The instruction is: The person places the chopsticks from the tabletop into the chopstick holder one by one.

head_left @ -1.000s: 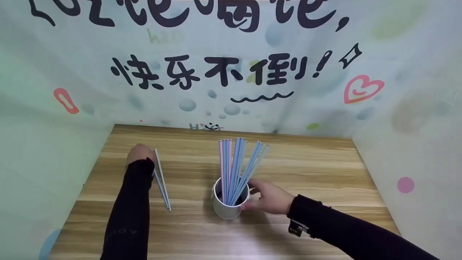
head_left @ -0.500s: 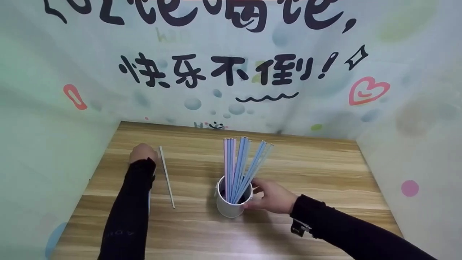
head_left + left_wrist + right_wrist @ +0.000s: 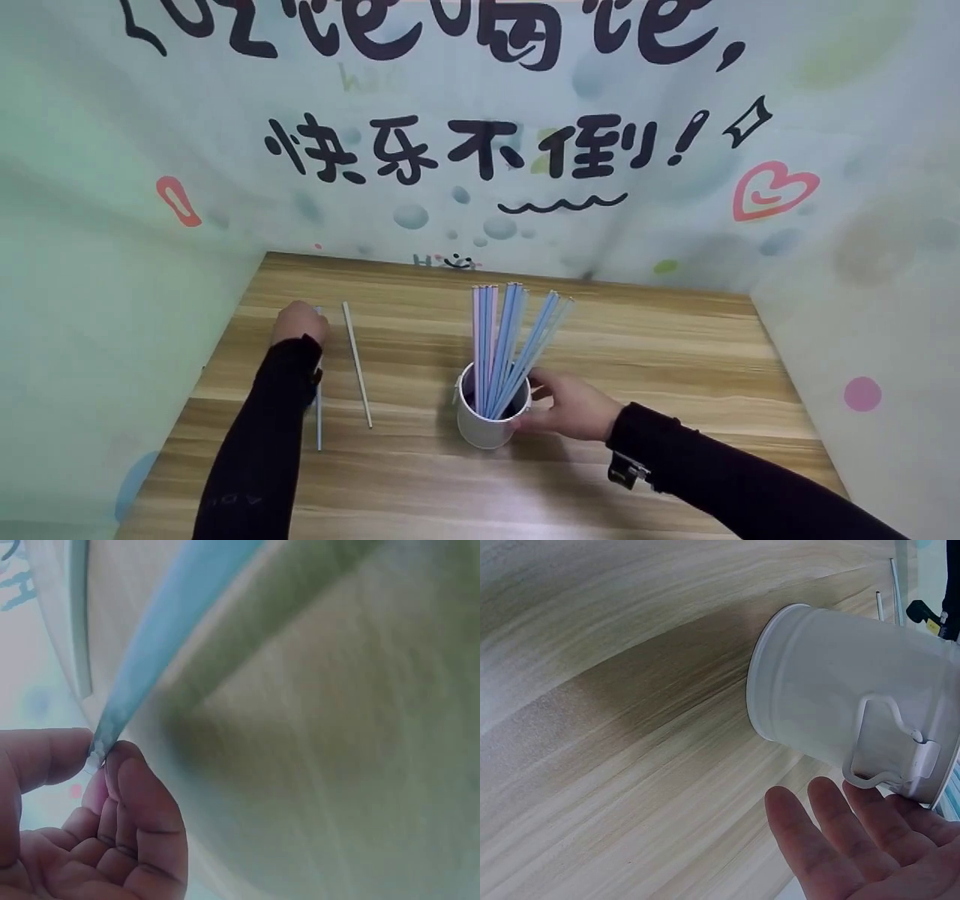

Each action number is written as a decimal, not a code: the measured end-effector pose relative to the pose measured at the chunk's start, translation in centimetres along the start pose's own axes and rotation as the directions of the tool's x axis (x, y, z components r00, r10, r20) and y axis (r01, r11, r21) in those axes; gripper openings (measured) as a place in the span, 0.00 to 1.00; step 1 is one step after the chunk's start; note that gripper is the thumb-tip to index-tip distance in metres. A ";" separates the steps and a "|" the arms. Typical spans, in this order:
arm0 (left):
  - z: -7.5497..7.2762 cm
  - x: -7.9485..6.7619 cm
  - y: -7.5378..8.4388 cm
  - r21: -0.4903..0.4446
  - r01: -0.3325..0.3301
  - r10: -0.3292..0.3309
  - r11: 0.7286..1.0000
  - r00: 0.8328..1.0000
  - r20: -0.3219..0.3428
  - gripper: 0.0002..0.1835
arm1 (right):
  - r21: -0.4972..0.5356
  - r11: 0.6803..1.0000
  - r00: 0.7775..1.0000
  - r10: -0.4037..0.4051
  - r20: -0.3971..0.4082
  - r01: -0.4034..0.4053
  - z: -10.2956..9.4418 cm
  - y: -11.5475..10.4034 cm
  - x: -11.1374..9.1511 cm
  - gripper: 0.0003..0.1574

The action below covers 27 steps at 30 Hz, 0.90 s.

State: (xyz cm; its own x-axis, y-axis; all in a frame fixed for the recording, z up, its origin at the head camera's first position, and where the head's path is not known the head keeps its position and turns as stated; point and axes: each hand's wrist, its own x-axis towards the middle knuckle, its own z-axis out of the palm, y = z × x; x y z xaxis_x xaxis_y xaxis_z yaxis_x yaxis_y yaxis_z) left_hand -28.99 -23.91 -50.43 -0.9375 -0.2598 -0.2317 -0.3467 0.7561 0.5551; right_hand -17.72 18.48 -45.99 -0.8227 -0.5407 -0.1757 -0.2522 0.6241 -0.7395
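Note:
My left hand (image 3: pixel 300 322) is over the table's left part, pinching the far end of a blue chopstick (image 3: pixel 319 420) between thumb and fingertips. Up close in the left wrist view, that chopstick (image 3: pixel 157 637) slants away from the fingers. A pale chopstick (image 3: pixel 358 367) lies on the table just to the right. Near the middle stands a white bucket-like holder (image 3: pixel 484 435) with several blue and pink chopsticks (image 3: pixel 510 337) upright in it. My right hand (image 3: pixel 566 409) rests against its right side, fingers loosely extended beside the small wire handle (image 3: pixel 862 739).
The wood-grain table (image 3: pixel 660 360) is bounded at the back and sides by a pale printed backdrop (image 3: pixel 420 217) with black lettering. Black sleeves cover both arms, and a small device (image 3: pixel 626 472) sits at the right wrist.
The blue chopstick has separated from the pale one, moving left with my left hand. The right hand stays at the holder. The whole head view has shifted slightly.

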 end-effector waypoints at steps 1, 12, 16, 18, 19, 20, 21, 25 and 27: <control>-0.1 0.0 -0.1 0.002 -0.005 0.005 1.000 1.000 0.001 0.16 | 0.000 1.000 1.000 0.001 -0.002 -0.001 0.0 0.0 0.0 0.42; -2.2 -1.6 0.0 -0.036 -0.040 0.040 0.999 0.999 0.013 0.16 | -0.023 1.000 1.000 -0.005 -0.008 0.004 0.1 0.0 0.0 0.41; -2.8 -2.4 0.4 -0.023 -0.033 0.034 0.999 0.999 0.037 0.17 | -0.024 1.000 1.000 -0.019 -0.008 0.019 0.1 0.1 0.1 0.41; -3.3 -2.8 0.7 -0.027 -0.028 0.029 0.999 0.999 0.046 0.21 | -0.022 1.000 1.000 -0.021 -0.010 0.021 0.1 0.1 0.2 0.41; -3.5 -2.9 0.8 -0.033 -0.024 0.026 0.999 0.998 0.051 0.23 | -0.020 1.000 1.000 -0.020 -0.011 0.020 0.1 0.2 0.2 0.40; -3.7 -3.0 1.0 -0.041 -0.022 0.024 0.999 0.998 0.055 0.24 | -0.017 1.000 1.000 -0.020 -0.011 0.019 0.1 0.2 0.2 0.40; -3.9 -3.1 1.1 -0.045 -0.021 0.023 0.999 0.998 0.056 0.25 | -0.014 1.000 1.000 -0.019 -0.010 0.019 0.1 0.2 0.2 0.40; -4.7 -3.6 1.8 -0.075 -0.015 0.018 0.997 0.999 0.048 0.25 | -0.009 1.000 1.000 -0.021 -0.007 0.021 0.1 0.2 0.2 0.40; -5.2 -3.8 2.1 -0.095 -0.019 0.022 0.995 0.999 0.035 0.24 | -0.008 1.000 1.000 -0.026 -0.007 0.025 0.1 0.2 0.2 0.41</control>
State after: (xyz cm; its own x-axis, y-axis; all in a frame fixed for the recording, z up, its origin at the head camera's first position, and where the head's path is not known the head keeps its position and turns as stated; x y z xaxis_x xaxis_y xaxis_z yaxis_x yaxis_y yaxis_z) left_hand -26.32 -24.40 -44.25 -0.9433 -0.2219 -0.2467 -0.3302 0.7003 0.6329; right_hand -17.88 18.45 -46.29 -0.8196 -0.5524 -0.1521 -0.2770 0.6144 -0.7388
